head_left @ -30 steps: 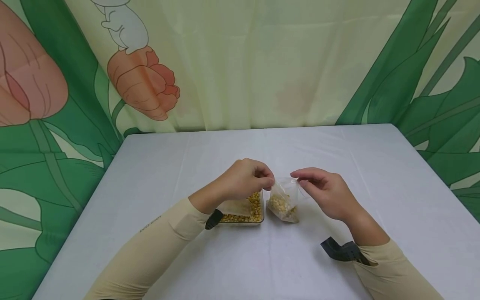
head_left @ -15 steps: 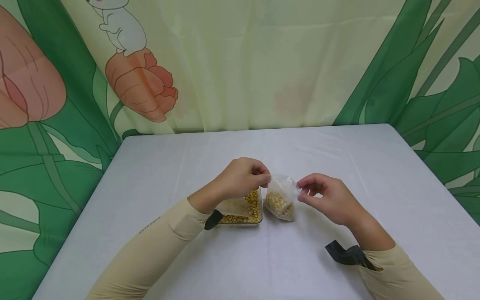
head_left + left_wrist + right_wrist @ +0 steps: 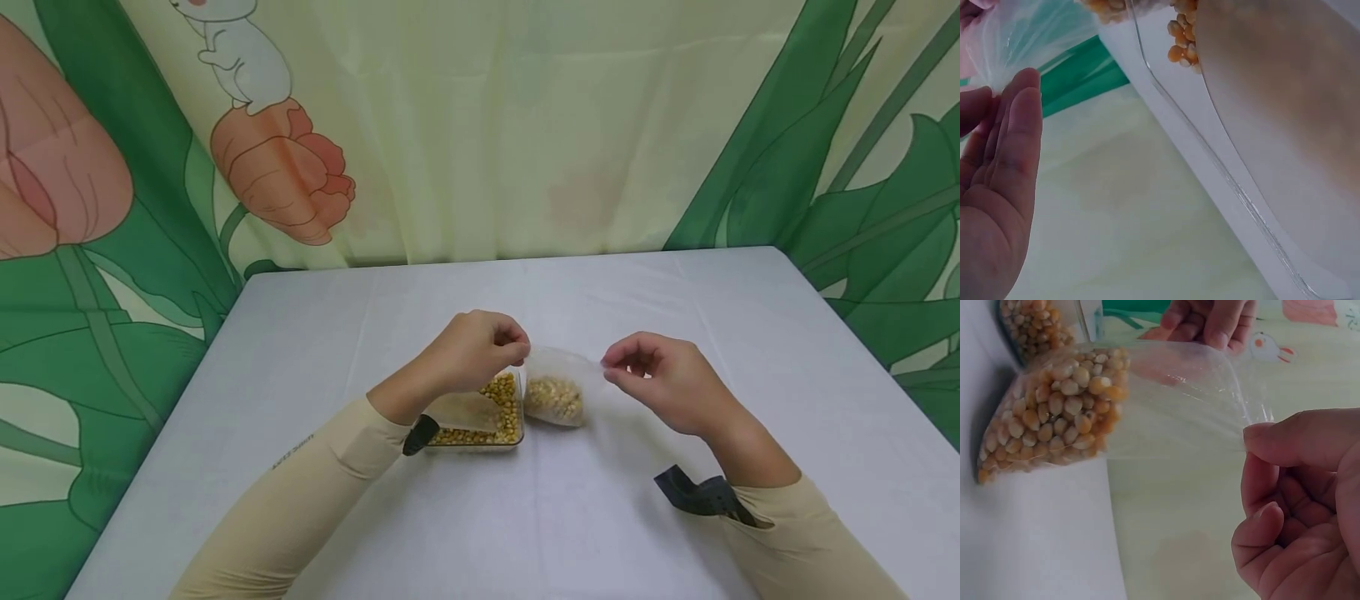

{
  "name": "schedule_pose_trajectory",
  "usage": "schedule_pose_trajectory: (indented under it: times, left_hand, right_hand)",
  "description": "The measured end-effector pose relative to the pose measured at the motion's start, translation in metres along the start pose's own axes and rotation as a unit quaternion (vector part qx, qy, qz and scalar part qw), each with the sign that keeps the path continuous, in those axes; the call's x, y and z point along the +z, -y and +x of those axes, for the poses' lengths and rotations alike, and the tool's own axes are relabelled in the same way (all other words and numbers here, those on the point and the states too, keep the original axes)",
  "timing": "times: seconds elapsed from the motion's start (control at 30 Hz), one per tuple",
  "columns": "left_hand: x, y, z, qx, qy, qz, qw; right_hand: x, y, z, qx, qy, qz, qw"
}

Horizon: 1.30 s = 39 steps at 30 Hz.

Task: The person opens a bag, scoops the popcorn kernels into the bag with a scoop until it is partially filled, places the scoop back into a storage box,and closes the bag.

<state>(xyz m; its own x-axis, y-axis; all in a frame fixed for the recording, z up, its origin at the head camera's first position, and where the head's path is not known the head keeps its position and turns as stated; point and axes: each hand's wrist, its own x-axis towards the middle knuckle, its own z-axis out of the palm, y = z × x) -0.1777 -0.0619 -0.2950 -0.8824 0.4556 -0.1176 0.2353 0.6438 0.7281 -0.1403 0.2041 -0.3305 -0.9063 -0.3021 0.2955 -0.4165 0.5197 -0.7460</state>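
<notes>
A clear plastic bag (image 3: 553, 398) part filled with corn kernels (image 3: 1060, 412) sits on the table, its upper part stretched between both hands. My left hand (image 3: 483, 354) pinches one top corner between thumb and fingertips, just over the container's right end. At the opposite corner, my right hand (image 3: 663, 383) pinches the bag's edge with thumb and index finger, its other fingers curled. In the right wrist view the bag's mouth edge runs taut between the two hands, and the kernels lie in its bottom.
Left of the bag stands a clear rectangular container (image 3: 517, 437) of corn kernels, partly under my left forearm. A pale, flat scoop-like piece (image 3: 465, 412) lies on the kernels. The white-covered table (image 3: 420, 517) ends at a printed curtain (image 3: 480, 133).
My right hand has moved slightly right and now pinches the bag's corner. The left hand has shifted a little left. The bag's top is pulled wider, and the bag sits further back.
</notes>
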Motion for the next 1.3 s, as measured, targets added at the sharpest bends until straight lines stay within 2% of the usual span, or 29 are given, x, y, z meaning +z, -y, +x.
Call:
schedule_pose_trajectory:
  times: [0.17, 0.27, 0.4, 0.57, 0.83, 1.1, 1.3]
  left_hand:
    - [0.004, 0.003, 0.005, -0.003, -0.007, -0.002, 1.0]
    - [0.008, 0.004, 0.01, 0.004, 0.002, -0.003, 1.0]
    - [0.012, 0.005, 0.014, 0.018, 0.009, 0.022, 0.9996]
    - [0.012, 0.004, 0.012, 0.009, -0.001, 0.038, 0.9992]
    - [0.012, -0.001, 0.005, 0.021, 0.017, 0.0, 0.9996]
    - [0.017, 0.004, 0.007, 0.003, 0.003, 0.013, 0.9999]
    - [0.017, 0.003, 0.008, 0.004, -0.003, 0.014, 0.9999]
  right_hand:
    - [-0.005, 0.002, 0.009, 0.007, 0.009, -0.036, 0.999]
    - [-0.007, 0.003, 0.013, 0.01, 0.015, -0.047, 0.999]
    - [-0.008, 0.003, 0.014, 0.021, 0.02, -0.048, 0.998]
    - [-0.012, 0.006, 0.013, 0.029, 0.026, -0.041, 0.998]
    - [-0.018, 0.011, 0.011, 0.019, 0.016, -0.038, 0.999]
    - [-0.01, 0.001, 0.01, 0.042, 0.033, -0.028, 0.998]
    - [-0.005, -0.001, 0.01, 0.051, 0.029, -0.015, 0.998]
